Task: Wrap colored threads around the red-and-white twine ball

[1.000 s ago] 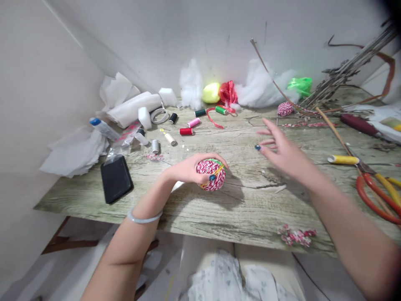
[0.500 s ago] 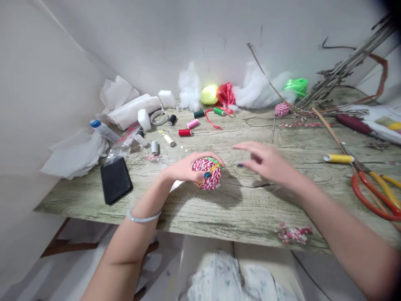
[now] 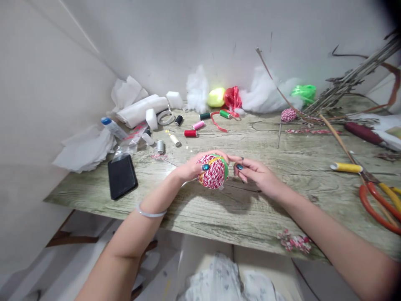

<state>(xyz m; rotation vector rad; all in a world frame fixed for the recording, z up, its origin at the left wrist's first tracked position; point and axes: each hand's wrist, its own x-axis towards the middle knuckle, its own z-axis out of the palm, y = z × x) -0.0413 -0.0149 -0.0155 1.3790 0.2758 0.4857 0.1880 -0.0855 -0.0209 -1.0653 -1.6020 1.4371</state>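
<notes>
My left hand (image 3: 196, 164) is wrapped around a ball of red-and-white twine (image 3: 213, 174), its thumb lying across the front. Yellow and green bands run over the ball's top and right side. Just right of the ball is my right hand (image 3: 255, 170), with thumb and fingertips drawn together in a pinch; anything between them is too small to make out. Its index fingertip reaches the ball's right edge or very near it. A thin dark line (image 3: 247, 190) shows on the wooden table below; I cannot tell whether it is a thread or a crack.
Thread spools, including a red spool (image 3: 190, 133), lie behind the ball. A black phone (image 3: 122, 177) rests at left. On the right are orange-handled shears (image 3: 376, 205) and a yellow spool (image 3: 346, 167). White stuffing (image 3: 263, 94) lines the wall; pink blossoms (image 3: 294, 241) lie at the front edge.
My right hand has moved left to the ball, and its spread fingers have come together. The ball has turned slightly in my left hand, showing more green. The whole view has shifted a little.
</notes>
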